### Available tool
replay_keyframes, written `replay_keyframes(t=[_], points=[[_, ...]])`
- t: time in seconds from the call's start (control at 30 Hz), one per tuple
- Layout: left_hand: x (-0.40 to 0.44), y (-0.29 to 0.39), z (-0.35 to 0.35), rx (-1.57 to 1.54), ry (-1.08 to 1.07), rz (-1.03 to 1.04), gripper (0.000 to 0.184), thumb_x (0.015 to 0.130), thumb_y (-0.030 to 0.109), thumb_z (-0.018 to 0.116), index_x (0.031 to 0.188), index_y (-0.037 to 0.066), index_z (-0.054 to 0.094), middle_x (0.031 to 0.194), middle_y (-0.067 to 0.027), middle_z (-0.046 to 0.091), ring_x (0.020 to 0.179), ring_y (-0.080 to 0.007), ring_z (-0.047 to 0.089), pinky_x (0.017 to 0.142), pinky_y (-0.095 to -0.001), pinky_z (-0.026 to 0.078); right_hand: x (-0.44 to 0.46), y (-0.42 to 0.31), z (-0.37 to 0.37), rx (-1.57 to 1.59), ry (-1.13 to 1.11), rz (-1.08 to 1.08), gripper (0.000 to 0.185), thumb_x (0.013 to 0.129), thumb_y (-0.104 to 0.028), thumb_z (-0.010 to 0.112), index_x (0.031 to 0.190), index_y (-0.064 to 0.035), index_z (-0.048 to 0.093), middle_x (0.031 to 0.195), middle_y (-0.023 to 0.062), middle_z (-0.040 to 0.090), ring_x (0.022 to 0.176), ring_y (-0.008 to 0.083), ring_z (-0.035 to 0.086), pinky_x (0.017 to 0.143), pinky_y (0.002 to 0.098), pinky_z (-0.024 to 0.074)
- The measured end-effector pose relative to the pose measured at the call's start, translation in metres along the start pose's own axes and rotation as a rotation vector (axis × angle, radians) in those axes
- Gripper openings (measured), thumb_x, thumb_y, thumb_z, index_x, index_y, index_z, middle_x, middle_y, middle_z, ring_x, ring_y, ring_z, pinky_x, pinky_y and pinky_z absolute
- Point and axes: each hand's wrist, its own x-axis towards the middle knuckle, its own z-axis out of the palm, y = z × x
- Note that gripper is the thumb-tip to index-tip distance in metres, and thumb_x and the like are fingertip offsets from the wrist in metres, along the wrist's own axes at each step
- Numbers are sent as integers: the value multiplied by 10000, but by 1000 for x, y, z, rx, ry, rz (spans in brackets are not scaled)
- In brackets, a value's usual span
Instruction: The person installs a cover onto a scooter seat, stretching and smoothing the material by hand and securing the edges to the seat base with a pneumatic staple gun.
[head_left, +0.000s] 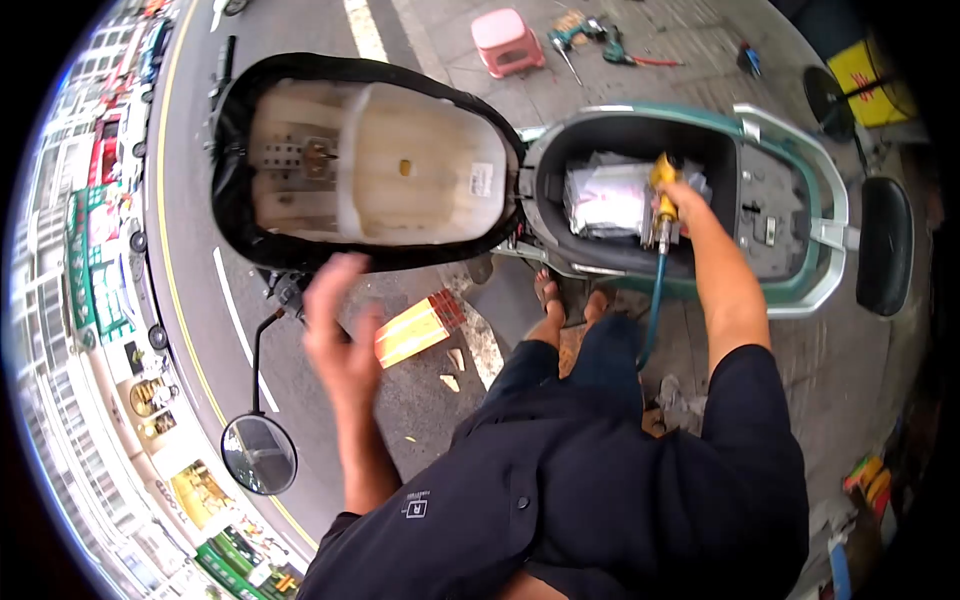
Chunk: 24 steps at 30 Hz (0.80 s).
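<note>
My right hand [682, 203] grips a yellow air staple gun [663, 178] over the open storage well [720, 150] of a green scooter. From the tool's lower end runs a blue-green air hose [656, 310] toward my legs. Under the tool, plastic-wrapped papers [600, 195] lie in the well. The scooter seat [430, 165] is flipped over, its pale underside facing up, with a black cover [240, 215] around its rim. My left hand [340, 330] is raised in the air just below the seat's edge, fingers apart, empty and blurred.
A scooter mirror [259, 454] sticks out at lower left. On the ground are a yellow box [412, 335] and a pink stool [505, 42]. Green power tools [612, 48] lie beyond the scooter. A road [200, 130] runs along the left; a black backrest [885, 246] is at right.
</note>
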Motion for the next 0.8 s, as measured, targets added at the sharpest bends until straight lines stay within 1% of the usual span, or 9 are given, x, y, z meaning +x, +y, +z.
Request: replay_keyframes(t=[0.13,0.2,0.3,0.33,0.43,0.47,0.6,0.63,0.8], points=[[69,36,-64,-27,593,-4,381,879,135,575,1216,-41,549,1246,-166,570,1196,-244,505,1082,-380,290,34,52,-13,-169,39,-7,276,805,-241,660,986,-41,603,805,83,615,673,222,619,576,413,536],[100,6,-78,151,681,-52,436,873,247,630,1216,-13,560,1224,-162,577,1130,-248,533,1010,-374,371,29,71,-17,-6,-48,43,252,807,-263,666,964,-69,632,830,58,611,719,210,601,622,411,527],[140,-69,-69,-55,488,-397,518,894,383,610,1245,7,547,1206,-178,581,1144,-272,526,979,-362,393,-29,65,-16,-104,92,12,247,810,-268,661,976,-87,637,837,47,611,719,202,595,644,401,520],[138,-63,-61,-44,396,-356,564,886,414,617,1262,3,529,1227,-183,565,1152,-271,522,975,-363,399,-45,57,-17,-112,34,22,253,820,-252,643,1015,-96,596,833,16,611,726,160,591,624,380,498],[125,-24,-47,-73,291,-205,548,878,325,646,1301,11,494,1222,-184,555,1132,-246,525,963,-342,412,-91,47,-19,-596,266,-548,370,841,-230,627,1144,-28,559,932,71,645,833,173,625,682,327,498],[116,-1,-40,-115,232,-123,559,864,310,663,1302,9,489,1232,-180,542,1126,-245,528,960,-341,418,-113,44,-18,-614,265,-553,370,841,-230,627,1144,-28,559,932,71,645,833,173,625,682,327,498],[82,99,22,16,237,457,685,671,225,747,1280,38,494,1297,-212,475,1187,-382,472,1012,-456,368,-264,-4,11,52,-149,-552,415,927,-283,542,1235,-6,524,1112,135,620,978,232,619,806,326,499],[71,120,36,-94,167,453,704,603,215,776,1240,55,525,1332,-238,447,1247,-416,412,1029,-483,344,-302,-17,17,178,-248,-603,464,948,-334,508,1281,-14,476,1181,142,580,1039,242,588,854,347,483],[27,151,165,-685,-117,594,722,750,377,713,1342,59,450,1401,-208,394,1277,-392,401,1056,-515,309,-436,-56,15,659,-234,-912,616,989,-486,344,1388,-17,323,1420,153,379,1309,284,367,1091,443,302]])
